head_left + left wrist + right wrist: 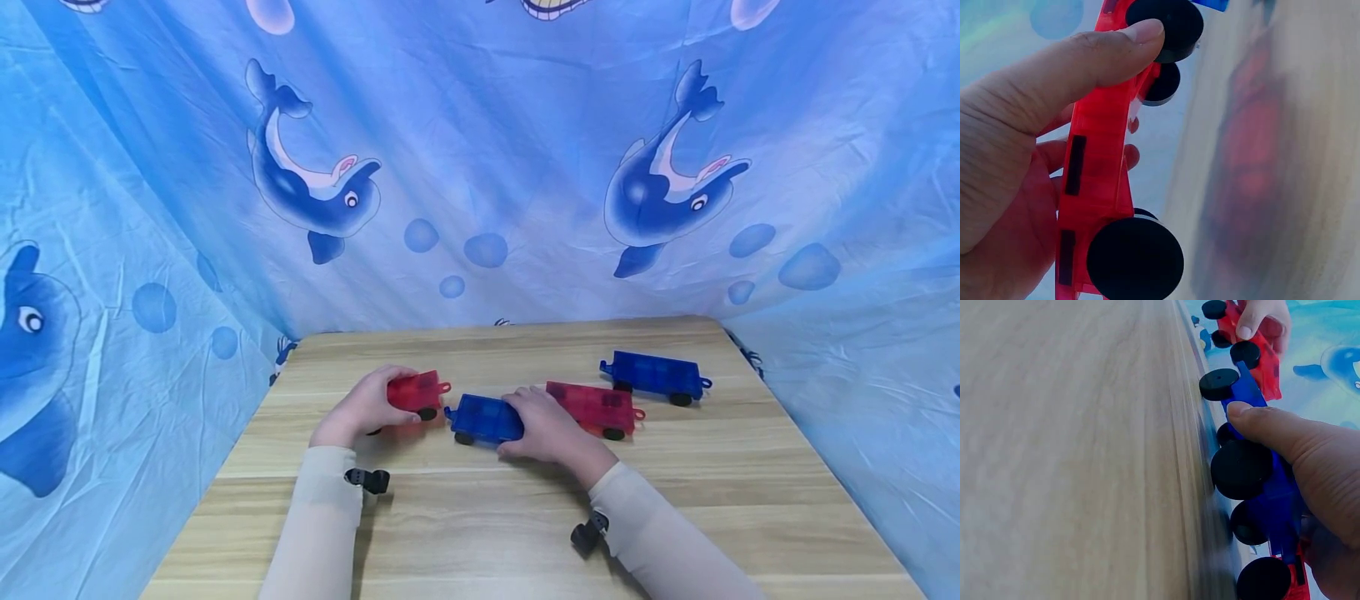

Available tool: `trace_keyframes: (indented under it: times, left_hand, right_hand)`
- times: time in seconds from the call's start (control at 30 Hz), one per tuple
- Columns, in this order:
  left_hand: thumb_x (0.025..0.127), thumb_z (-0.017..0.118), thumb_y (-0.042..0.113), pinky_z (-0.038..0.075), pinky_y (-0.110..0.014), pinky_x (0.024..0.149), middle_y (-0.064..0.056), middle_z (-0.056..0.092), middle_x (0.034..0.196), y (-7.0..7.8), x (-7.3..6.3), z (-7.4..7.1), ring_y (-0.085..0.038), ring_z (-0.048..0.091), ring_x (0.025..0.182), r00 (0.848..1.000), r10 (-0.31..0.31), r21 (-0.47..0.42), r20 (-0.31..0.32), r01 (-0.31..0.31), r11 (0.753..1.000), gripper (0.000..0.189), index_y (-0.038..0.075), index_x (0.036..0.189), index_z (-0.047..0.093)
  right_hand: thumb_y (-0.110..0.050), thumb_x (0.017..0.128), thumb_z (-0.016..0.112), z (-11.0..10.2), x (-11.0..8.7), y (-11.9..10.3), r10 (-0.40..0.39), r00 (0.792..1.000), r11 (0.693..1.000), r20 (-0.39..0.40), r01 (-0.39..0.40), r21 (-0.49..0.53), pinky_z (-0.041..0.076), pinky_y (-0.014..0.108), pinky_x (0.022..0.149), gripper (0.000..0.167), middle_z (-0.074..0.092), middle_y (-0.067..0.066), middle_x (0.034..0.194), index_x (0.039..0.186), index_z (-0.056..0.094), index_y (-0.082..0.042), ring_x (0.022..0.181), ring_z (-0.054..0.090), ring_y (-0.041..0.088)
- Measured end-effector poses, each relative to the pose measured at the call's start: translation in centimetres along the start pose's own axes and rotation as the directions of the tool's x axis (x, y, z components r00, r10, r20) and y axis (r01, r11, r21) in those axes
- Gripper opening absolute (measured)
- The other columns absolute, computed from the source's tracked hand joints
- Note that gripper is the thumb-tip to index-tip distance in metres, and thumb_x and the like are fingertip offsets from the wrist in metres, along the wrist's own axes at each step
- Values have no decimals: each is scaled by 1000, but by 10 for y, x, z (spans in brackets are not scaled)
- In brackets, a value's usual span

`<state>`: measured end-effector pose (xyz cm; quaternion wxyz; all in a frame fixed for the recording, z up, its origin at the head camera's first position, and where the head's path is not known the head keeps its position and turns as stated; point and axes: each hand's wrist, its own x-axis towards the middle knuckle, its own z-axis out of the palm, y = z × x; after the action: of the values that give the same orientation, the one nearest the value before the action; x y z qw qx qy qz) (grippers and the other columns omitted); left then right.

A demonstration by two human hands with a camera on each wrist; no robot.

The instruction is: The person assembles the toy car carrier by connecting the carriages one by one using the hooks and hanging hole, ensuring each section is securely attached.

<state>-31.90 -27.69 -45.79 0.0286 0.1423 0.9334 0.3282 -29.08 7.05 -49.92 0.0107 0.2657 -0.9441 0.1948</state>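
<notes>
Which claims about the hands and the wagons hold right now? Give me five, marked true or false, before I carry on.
1. The left hand grips a red wagon. True.
2. Every visible wheel is white. False: the wheels are black.
3. The right hand grips a blue wagon. True.
4. Both blue wagons are held. False: neither hand touches the far-right blue wagon.
5. In the head view, a second red wagon shows to the right of the held blue one. True.
</notes>
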Motion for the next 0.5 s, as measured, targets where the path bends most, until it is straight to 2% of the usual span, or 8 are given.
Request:
trace_keyframes:
  times: [0.17,0.5]
  left_hand:
    - [76,97,22,56,-50,95,-8,63,137,7,-2,-2,-31,61,119,1000,2,-7,26,-2,1000,78,14,144,60]
    - [73,97,17,55,-49,97,-9,65,133,11,0,2,-29,62,117,998,6,-15,63,-6,1000,78,10,142,61]
  right_hand:
    - [-61,80,85,1,1,4,8,1000,1000,-19,-8,-11,40,55,115,90,61,10,142,150,57,-12,133,54,34]
    - [-60,81,85,0,3,6,5,1000,1000,-31,-5,-10,36,54,119,90,59,13,145,150,57,-9,136,53,34]
